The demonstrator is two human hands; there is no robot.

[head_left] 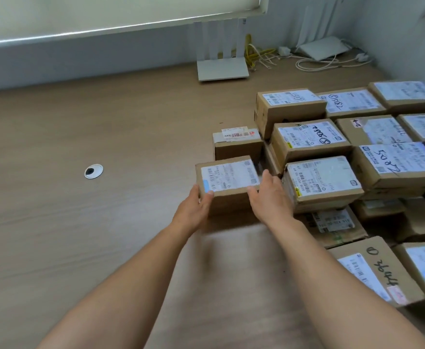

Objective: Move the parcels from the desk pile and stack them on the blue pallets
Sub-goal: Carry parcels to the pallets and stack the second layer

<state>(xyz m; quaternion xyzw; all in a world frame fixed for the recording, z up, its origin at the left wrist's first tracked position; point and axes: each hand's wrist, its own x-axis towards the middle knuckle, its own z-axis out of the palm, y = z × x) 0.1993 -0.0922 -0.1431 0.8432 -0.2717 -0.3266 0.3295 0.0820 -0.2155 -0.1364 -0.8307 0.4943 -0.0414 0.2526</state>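
Wooden desk, left hand and right hand gripping a parcel by its sides, fingers partly hidden, pile cut off right

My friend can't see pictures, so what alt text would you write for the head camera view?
The left hand and the right hand grip a small brown parcel by its sides, at the left edge of a pile of labelled cardboard parcels on a wooden desk. A white router stands at the back.
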